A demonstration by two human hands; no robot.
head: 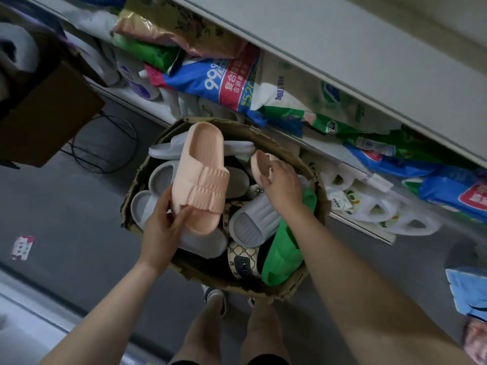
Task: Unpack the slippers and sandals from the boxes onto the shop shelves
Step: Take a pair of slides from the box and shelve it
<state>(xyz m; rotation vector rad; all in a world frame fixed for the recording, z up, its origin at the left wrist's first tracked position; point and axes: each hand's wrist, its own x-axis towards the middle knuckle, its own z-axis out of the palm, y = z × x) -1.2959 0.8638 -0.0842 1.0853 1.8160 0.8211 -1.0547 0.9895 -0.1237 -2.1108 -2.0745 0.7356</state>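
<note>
A peach foam slide slipper, thick-soled with a ribbed footbed and a ridged, puffy strap, rises tilted above the left hand, whose thumb and fingers pinch its strap end. At the right hand's fingertips a matching peach slipper pokes up on edge, and those fingers curl over its rim. Under both hands sits a torn, rounded cardboard box heaped with smooth grey slides. It also holds a glossy green slide below the right wrist and a beige monogram-patterned sandal. Beyond the hands, crinkled plastic detergent bags lie beneath a white shelf board.
</note>
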